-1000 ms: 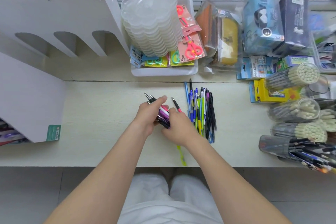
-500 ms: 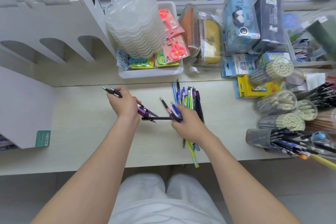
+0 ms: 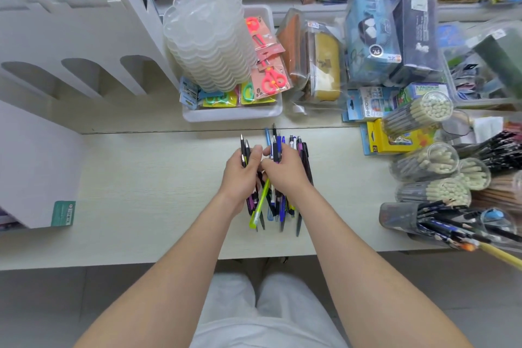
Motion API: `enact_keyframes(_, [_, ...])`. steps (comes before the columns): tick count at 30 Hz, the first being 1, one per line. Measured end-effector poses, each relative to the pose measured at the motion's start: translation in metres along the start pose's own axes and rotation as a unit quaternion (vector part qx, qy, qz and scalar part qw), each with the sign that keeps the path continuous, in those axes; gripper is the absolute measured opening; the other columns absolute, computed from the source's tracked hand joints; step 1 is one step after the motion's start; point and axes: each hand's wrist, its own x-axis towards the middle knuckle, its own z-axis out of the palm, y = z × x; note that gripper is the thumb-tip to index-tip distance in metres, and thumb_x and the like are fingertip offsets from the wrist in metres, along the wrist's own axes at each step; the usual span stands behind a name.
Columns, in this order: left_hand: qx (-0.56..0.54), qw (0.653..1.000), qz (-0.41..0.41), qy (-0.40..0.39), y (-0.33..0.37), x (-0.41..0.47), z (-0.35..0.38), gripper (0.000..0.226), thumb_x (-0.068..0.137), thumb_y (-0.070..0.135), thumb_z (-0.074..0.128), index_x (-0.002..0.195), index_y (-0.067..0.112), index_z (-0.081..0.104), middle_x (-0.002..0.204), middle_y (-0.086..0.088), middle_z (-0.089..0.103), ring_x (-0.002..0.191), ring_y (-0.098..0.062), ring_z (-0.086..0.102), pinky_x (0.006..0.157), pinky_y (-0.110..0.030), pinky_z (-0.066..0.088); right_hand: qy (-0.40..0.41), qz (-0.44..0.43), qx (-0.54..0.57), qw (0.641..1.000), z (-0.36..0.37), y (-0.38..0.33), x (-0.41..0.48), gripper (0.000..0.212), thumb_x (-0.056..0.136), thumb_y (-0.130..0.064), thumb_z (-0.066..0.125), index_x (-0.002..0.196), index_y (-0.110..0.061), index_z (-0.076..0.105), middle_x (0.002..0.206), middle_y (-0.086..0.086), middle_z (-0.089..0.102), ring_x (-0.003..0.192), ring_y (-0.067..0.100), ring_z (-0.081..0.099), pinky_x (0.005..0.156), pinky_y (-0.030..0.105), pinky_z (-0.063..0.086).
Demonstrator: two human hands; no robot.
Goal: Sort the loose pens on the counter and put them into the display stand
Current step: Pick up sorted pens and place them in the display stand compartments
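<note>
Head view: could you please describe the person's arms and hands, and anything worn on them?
Both forearms are bare to the frame's lower edge; no sleeves show. The left hand and right hand wear no gloves, and no watch, bracelet or ring is visible. The only clothing seen is a white garment over the lap, between the arms.

Pens (image 3: 282, 215): black, blue and purple are noted, with one lime-green barrel. Counter (image 3: 141, 178) beneath the pens is recorded as pale cream with faint wood grain. Display stand (image 3: 70, 37), left of the pens, is seen as plain white; a green label (image 3: 63, 213) is borne on its near corner. Beyond the pens, a white tray (image 3: 231, 115) and coral-pink scissors (image 3: 268, 72) on pink card are observed. Right of the pens, a yellow box (image 3: 387, 138) is logged.
</note>
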Motion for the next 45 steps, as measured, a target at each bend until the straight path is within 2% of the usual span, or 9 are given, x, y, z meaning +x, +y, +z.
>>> enact_keyframes(7, [0.0,0.997,-0.056,0.059,-0.006,0.006,-0.017,0.028,0.11,0.039,0.057,0.097,0.014,0.061,0.075,0.0,0.057,0.071,-0.021,0.062,0.069,-0.037,0.052,-0.005,-0.07,-0.004,0.998,0.006,-0.004,-0.005,0.028,0.098,-0.017,0.057,0.121,-0.032,0.057,0.103,-0.001,0.067,0.08,0.021,0.07,0.074,0.036,0.06])
enact_keyframes(11, [-0.054,0.995,-0.056,-0.058,0.009,-0.011,-0.017,0.036,0.113,0.039,0.05,0.123,0.009,0.068,0.097,-0.007,0.076,0.088,-0.024,0.075,0.08,-0.046,0.061,0.029,-0.105,-0.002,0.994,0.004,-0.014,-0.006,0.027,0.104,-0.021,0.057,0.129,-0.031,0.055,0.104,-0.005,0.065,0.075,0.005,0.062,0.07,0.021,0.05])
enact_keyframes(15, [-0.081,0.986,-0.077,-0.121,0.024,-0.026,-0.012,0.046,0.11,0.048,0.048,0.132,0.012,0.066,0.101,-0.016,0.077,0.084,-0.028,0.074,0.068,-0.04,0.061,0.061,-0.059,0.075,0.994,0.007,-0.019,-0.005,0.031,0.101,-0.012,0.061,0.129,-0.024,0.06,0.102,-0.008,0.063,0.079,-0.002,0.06,0.065,0.008,0.047])
enact_keyframes(21, [-0.038,0.979,-0.084,-0.184,0.028,-0.025,-0.02,0.053,0.095,0.049,0.064,0.128,0.006,0.063,0.103,-0.009,0.076,0.092,-0.023,0.074,0.076,-0.032,0.059,0.025,0.06,0.249,0.966,0.007,-0.028,-0.001,0.057,0.095,0.0,0.068,0.141,-0.028,0.049,0.114,0.014,0.074,0.08,0.021,0.073,0.079,0.044,0.064])
enact_keyframes(26, [-0.021,0.964,-0.14,-0.224,0.043,-0.023,-0.028,0.012,0.102,0.017,0.07,0.104,0.005,0.068,0.078,-0.004,0.073,0.066,-0.012,0.07,0.058,-0.023,0.054,-0.028,0.06,0.26,0.963,0.002,-0.034,-0.004,0.052,0.1,0.005,0.061,0.138,-0.029,0.049,0.116,0.01,0.077,0.109,0.024,0.073,0.1,0.052,0.059])
enact_keyframes(32, [0.093,0.958,-0.157,-0.221,0.051,-0.02,-0.03,0.018,0.085,0.006,0.084,0.096,0.007,0.07,0.077,-0.008,0.066,0.061,-0.016,0.057,0.054,-0.03,0.045,-0.084,0.029,0.209,0.974,0.002,-0.034,-0.013,0.045,0.101,0.006,0.049,0.131,-0.027,0.047,0.124,-0.011,0.076,0.1,0.024,0.068,0.093,0.045,0.06])
enact_keyframes(35, [0.093,0.964,-0.144,-0.203,0.053,-0.022,-0.024,0.012,0.088,0.007,0.079,0.096,0.006,0.07,0.077,-0.009,0.065,0.062,-0.019,0.057,0.053,-0.028,0.046,-0.065,0.027,0.186,0.98,0.004,-0.039,-0.015,0.036,0.099,-0.006,0.058,0.127,-0.028,0.051,0.127,-0.005,0.069,0.1,0.021,0.064,0.087,0.041,0.057])
enact_keyframes(41, [0.104,0.972,-0.109,-0.182,0.06,-0.026,-0.024,0.019,0.094,0.01,0.072,0.105,-0.005,0.07,0.08,-0.014,0.07,0.068,-0.021,0.065,0.06,-0.031,0.052,-0.025,0.006,0.047,0.999,0.005,-0.042,-0.022,0.041,0.082,-0.081,0.053,0.114,-0.055,0.056,0.134,-0.003,0.058,0.134,0.026,0.053,0.105,0.051,0.053])
enact_keyframes(45, [0.028,0.999,-0.031,-0.024,0.069,-0.024,-0.023,0.008,0.091,0.004,0.073,0.094,0.008,0.067,0.073,-0.006,0.064,0.064,-0.024,0.061,0.06,-0.037,0.059,0.0,0.066,0.166,0.984,0.007,-0.03,-0.051,0.056,0.094,-0.073,0.04,0.131,-0.038,0.064,0.132,-0.005,0.067,0.12,0.015,0.063,0.099,0.034,0.048])
